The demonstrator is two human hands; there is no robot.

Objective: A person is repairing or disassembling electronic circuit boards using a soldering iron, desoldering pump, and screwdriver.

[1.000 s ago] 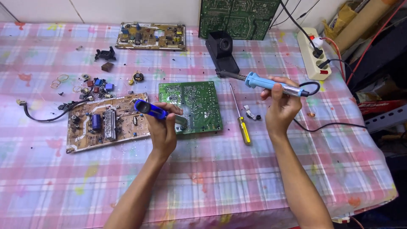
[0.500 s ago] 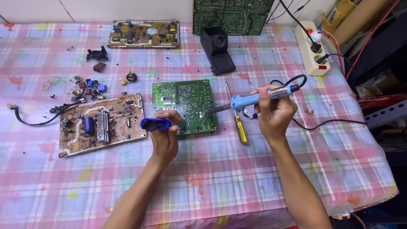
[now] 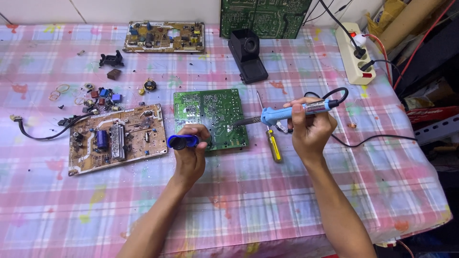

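Right hand (image 3: 311, 131): clamped round the blue soldering iron (image 3: 287, 112), tip down on the green circuit board (image 3: 210, 118).
Left hand (image 3: 190, 155): closed on a dark blue desoldering pump (image 3: 182, 141) at the board's near edge.
Board: flat, mid-table, between the brown circuit board (image 3: 117, 138) and a yellow screwdriver (image 3: 274, 145).
Handling: probably light, stiff, fragile (best held by its edges); iron by its handle only.

The right hand (image 3: 310, 128) brings the soldering iron (image 3: 287, 113) down from near the stand (tip now on the green board (image 3: 210, 117)). The left hand (image 3: 190, 155) shifts its blue pump (image 3: 182, 141) onto that board's near edge.
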